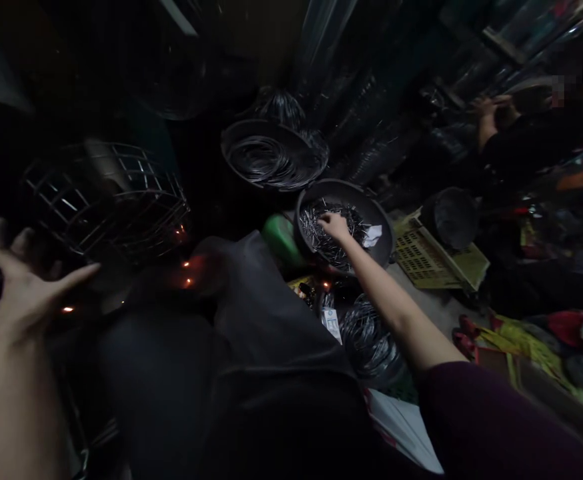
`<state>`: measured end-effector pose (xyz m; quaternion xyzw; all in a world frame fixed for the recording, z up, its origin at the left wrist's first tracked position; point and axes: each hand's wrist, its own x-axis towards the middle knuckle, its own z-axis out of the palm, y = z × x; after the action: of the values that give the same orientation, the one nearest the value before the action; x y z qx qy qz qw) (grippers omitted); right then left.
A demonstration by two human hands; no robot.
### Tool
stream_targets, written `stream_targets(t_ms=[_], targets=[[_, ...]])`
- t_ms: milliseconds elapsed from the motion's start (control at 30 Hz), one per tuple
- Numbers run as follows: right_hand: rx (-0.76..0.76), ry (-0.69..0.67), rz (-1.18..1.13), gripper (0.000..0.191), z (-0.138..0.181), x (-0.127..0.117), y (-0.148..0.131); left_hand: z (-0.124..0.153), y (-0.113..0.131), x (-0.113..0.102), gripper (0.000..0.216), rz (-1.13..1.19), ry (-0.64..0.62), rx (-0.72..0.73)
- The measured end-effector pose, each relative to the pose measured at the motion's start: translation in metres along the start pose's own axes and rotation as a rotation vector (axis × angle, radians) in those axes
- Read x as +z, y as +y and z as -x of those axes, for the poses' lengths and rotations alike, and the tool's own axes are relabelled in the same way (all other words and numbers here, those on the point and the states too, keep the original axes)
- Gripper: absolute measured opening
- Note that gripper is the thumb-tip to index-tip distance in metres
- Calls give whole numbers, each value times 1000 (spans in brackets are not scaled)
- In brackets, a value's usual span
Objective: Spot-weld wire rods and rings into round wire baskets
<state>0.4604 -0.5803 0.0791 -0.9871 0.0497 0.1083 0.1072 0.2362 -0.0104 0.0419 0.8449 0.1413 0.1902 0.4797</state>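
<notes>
My left hand (26,283) is raised at the left edge with its fingers spread, holding nothing. Beyond it is a round wire frame (146,193) of welded metal rods, blurred and dim. My right hand (334,225) reaches into a dark round basin (381,227) over a heap of short thin metal pieces (314,230). Its fingers are curled together, and whatever they pinch is too small to make out. A crumpled white scrap (372,235) lies in the same basin, to the right of the metal pieces.
Behind stands a second basin (229,143) of coiled wire (266,160). A green round object (280,240) and wire bundle (369,337) are near my legs. Orange sparks glow low at left. A yellow crate (416,257) stands right; another person's hands (494,110) show beyond.
</notes>
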Motion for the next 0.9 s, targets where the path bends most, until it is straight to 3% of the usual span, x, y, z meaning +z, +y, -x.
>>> stream_targets(t_ms=[100, 200, 300, 433, 600, 733, 900], targets=[[106, -75, 29, 38, -14, 43, 17, 4, 3, 13, 134, 45, -37, -66], [178, -113, 26, 38, -25, 62, 22, -4, 9, 14, 127, 22, -13, -128], [206, -113, 9, 32, -33, 57, 34, -8, 9, 9, 123, 24, -22, -187], [171, -44, -5, 38, -36, 53, 42, -11, 3, 7, 121, 50, -35, -153], [15, -49, -15, 39, -48, 72, 9, -15, -5, 9, 119, 88, -31, -119], [26, -149, 7, 35, -71, 68, -7, -13, -9, 6, 121, 82, -18, -167], [45, -145, 20, 39, -67, 41, 26, -7, 1, 9, 120, 179, -18, -127]])
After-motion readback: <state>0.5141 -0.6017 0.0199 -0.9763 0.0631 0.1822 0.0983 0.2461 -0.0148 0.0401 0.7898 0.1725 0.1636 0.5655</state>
